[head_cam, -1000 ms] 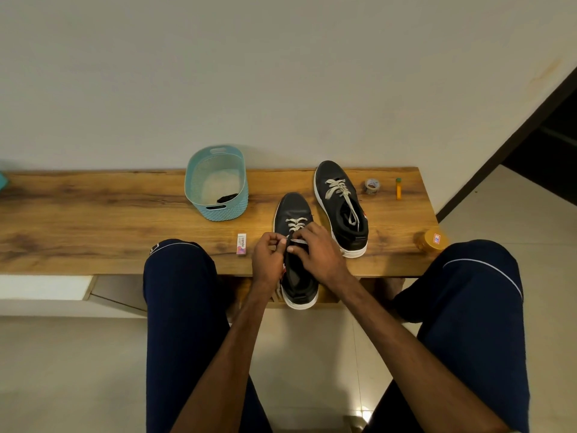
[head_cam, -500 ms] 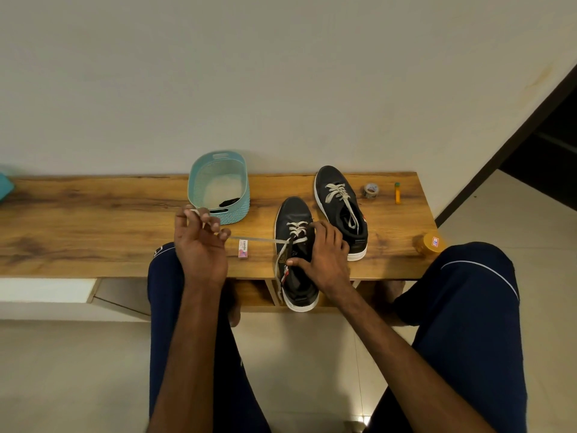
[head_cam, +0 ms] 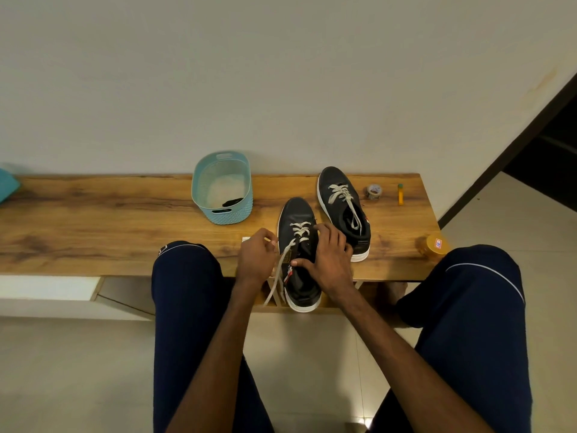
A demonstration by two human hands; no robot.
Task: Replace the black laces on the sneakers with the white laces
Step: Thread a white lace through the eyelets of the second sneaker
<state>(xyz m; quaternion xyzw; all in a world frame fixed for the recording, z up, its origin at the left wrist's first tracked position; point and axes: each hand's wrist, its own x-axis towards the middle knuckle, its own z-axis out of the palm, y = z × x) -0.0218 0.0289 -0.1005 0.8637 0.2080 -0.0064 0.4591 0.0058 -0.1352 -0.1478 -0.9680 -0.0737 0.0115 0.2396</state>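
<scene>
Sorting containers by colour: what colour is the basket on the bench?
Light blue basket, clearest in the head view.

Table: wood grain, smooth, low sheen. Basket: teal plastic, matt, textured weave pattern outside. Near sneaker, far sneaker: smooth black uppers, faint sheen, white rubbery soles. Laces: flat off-white woven cloth. Trousers: dark matt cloth. Floor: smooth glossy tile. Wall: matt, painted, smooth.
</scene>
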